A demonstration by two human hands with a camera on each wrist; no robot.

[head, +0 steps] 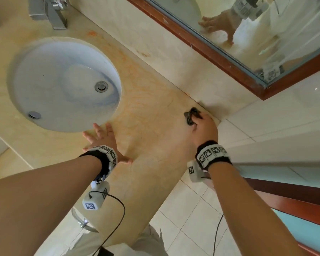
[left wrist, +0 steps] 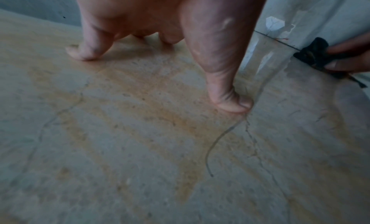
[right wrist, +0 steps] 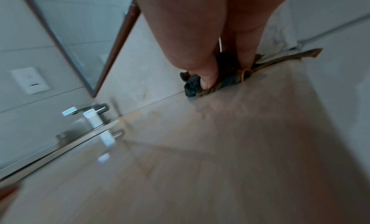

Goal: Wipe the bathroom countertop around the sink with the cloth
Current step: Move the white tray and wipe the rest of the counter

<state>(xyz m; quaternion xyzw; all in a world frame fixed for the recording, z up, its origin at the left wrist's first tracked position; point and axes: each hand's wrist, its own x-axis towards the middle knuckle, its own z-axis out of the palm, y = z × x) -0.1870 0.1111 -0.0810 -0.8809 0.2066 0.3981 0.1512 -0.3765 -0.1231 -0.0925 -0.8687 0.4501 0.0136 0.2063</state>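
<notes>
A beige marble countertop (head: 151,115) with orange staining surrounds a round white sink (head: 63,84). My right hand (head: 204,129) grips a small dark cloth (head: 191,115) and presses it onto the counter in the far right corner, against the backsplash. The cloth (right wrist: 193,86) bunches under the fingers in the right wrist view and shows at the edge of the left wrist view as a dark cloth (left wrist: 312,54). My left hand (head: 102,139) lies flat on the counter just right of the sink rim, fingers spread; its fingertips (left wrist: 84,53) touch the stone.
A chrome faucet (head: 54,13) stands behind the sink. A wood-framed mirror (head: 248,39) hangs above the backsplash. A tiled side wall (head: 275,115) closes the counter on the right. Tiled floor (head: 188,215) lies below the front edge.
</notes>
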